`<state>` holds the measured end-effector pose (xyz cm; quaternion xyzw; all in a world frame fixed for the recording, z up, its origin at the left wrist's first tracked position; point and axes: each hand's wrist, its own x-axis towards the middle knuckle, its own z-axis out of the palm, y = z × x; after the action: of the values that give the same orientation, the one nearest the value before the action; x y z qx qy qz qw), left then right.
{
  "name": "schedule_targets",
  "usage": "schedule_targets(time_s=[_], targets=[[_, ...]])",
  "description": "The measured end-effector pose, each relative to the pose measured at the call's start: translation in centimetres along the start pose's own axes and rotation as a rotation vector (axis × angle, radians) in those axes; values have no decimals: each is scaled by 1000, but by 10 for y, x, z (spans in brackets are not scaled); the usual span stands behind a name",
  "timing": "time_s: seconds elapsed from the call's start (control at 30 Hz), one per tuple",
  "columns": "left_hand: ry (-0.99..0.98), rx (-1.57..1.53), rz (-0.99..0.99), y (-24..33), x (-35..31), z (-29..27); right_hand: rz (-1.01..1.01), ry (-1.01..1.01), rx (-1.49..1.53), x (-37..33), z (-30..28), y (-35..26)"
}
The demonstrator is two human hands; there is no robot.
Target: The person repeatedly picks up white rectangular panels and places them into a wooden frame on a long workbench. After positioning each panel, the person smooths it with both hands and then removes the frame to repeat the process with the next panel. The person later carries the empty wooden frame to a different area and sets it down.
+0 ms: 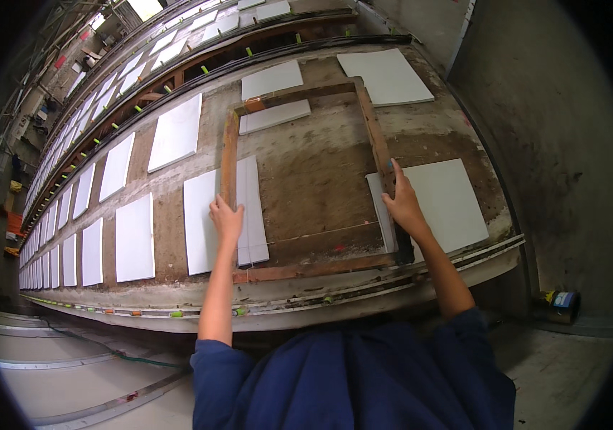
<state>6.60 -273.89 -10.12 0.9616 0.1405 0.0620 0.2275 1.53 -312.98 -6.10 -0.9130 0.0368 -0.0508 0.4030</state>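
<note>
Holding the wooden frame (374, 132): my left grip (228, 218) clasps its left bar, my right grip (405, 204) its right bar.
Surface (317, 179): stained, spread beneath the frame; I cannot tell whether they touch.
White sheets (450, 204): some seen through the frame's opening, others in rows to its left.
String (321, 234): runs across the frame's opening, close to its near bar.
Container (561, 304): yellow and dark, well to the right of the frame.
</note>
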Motion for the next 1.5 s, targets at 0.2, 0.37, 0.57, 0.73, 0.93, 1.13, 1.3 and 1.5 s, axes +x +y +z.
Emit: schedule_targets(time_s=[0.2, 0.37, 0.57, 0.73, 0.93, 1.13, 1.3, 1.5], targets=[[78, 137, 268, 85, -26, 23, -71, 15, -92, 10, -40, 12], [-1, -185, 736, 200, -50, 75, 371, 214, -507, 13, -92, 90], [-208, -162, 1013, 277, -78, 111, 524, 155, -482, 2, -101, 102], [-199, 64, 910, 303, -91, 132, 476, 246, -161, 10, -136, 137], [-205, -108, 862, 312, -90, 119, 299, 373, 25, 3, -181, 55], [-319, -701, 802, 343, -78, 90, 91, 692, -29, -50, -261, -25], [-296, -1379, 626, 359, -81, 31, -97, 868, 294, -71, -266, -54], [-280, -1338, 594, 233, -51, -39, -127, 780, 851, -27, -181, -96]])
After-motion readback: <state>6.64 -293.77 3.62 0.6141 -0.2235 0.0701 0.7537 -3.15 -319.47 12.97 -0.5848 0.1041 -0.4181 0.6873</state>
